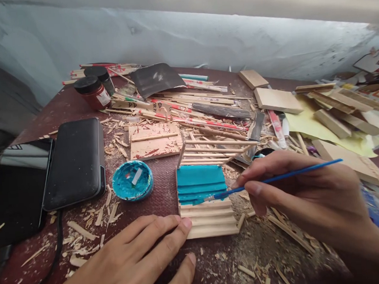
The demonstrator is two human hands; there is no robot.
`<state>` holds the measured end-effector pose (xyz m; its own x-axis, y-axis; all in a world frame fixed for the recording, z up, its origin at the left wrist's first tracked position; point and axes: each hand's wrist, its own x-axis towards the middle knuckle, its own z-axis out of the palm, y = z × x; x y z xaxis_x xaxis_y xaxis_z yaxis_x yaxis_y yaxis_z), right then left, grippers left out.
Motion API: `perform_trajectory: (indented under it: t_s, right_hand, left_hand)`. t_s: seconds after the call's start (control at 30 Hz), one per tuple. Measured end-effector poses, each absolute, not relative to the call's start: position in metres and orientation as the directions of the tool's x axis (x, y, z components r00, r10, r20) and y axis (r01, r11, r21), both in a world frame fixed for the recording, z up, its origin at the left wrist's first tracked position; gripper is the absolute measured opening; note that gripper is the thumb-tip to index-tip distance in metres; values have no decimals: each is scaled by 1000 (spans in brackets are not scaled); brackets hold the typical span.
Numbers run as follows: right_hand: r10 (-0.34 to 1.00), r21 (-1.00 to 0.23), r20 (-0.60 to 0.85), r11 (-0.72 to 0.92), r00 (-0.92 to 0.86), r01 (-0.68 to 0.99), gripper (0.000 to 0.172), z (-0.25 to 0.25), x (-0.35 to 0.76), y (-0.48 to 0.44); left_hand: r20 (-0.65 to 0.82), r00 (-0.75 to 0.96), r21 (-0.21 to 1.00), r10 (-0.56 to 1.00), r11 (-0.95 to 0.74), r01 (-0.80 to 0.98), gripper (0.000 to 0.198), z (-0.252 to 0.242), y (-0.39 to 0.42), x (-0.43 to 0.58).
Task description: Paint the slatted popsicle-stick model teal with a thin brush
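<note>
A small wooden stepped model [210,218] stands on the table, its upper steps coated in blue paint and its lower ones bare wood. Thin sticks form a railing [215,151] at its far end. Between the thumb and fingers of my right hand [295,191] is a blue paintbrush [275,178], its bristles touching a step where the blue meets the bare wood. My left hand [145,252] lies with fingers stretched out, fingertips against the model's left side. To the left of the model sits a small round tub of blue paint [132,179] with a pale strip inside.
A black power bank [75,162] with a cable lies beside a phone [15,191] at left. Dark-lidded jars [92,92], sticks, sandpaper [156,79] and a wood block [154,140] are behind. Wood offcuts [278,100] fill the right; shavings litter the table.
</note>
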<state>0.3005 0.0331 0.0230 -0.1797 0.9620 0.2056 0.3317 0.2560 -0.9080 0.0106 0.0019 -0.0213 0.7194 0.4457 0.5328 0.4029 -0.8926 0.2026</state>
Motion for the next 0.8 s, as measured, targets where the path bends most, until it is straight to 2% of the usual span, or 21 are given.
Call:
perform_trajectory:
  t_s: [0.17,0.37,0.6,0.8]
  right_hand:
    - [966,-906,187,240,-181,348,19,26,301,35]
    - [973,-891,178,223,-148,395,22,31,304,37]
    - [925,-841,375,368,-62,397,24,31,306,32]
    - [923,-823,353,384,-153,419,31,25,304,31]
  left_hand:
    - [531,752,129,390,-915,383,23,-20,6,9]
    - [504,770,143,392,-917,373,21,-19,9,10]
    - [510,774,120,377,-921,370,23,-20,7,8]
    - [510,779,93,365,-924,371,24,-21,7,7]
